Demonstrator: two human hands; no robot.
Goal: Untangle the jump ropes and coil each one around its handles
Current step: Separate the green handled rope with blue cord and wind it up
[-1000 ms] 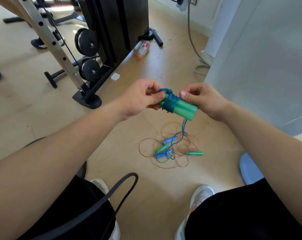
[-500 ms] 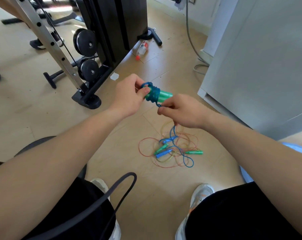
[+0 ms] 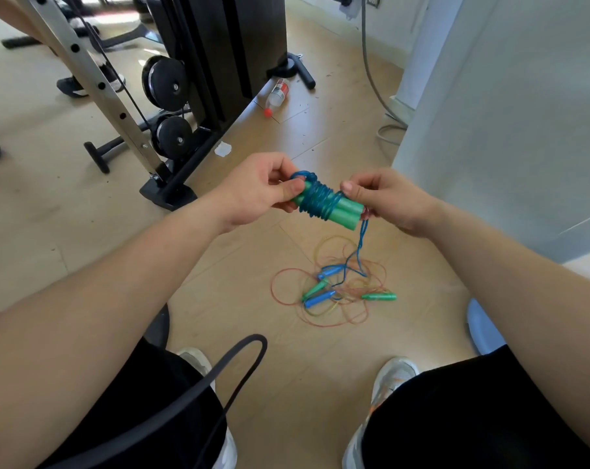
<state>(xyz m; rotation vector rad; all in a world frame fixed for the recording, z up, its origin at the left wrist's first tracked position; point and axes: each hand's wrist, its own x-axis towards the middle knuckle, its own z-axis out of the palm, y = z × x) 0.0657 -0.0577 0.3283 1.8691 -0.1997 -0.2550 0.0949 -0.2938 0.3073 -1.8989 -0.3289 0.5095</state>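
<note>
Glossy plastic handles [image 3: 344, 211], matt wood-look floor [image 3: 280, 333].

Left hand [image 3: 253, 189] gripping, right hand [image 3: 386, 198] pinching, forearms angled inward

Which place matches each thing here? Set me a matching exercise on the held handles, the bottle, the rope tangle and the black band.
Things:
1. pair of green cylindrical handles wound with blue rope
2. clear plastic bottle with a red cap
3. tangle of thin coloured ropes with small handles
4. black rubber band loop

Places:
A. on the wooden floor ahead of the shoes
B. draped over the left thigh
C. held between the left hand and right hand
D. lying beside the black weight machine

Pairs: 1-C, 2-D, 3-A, 4-B
</note>
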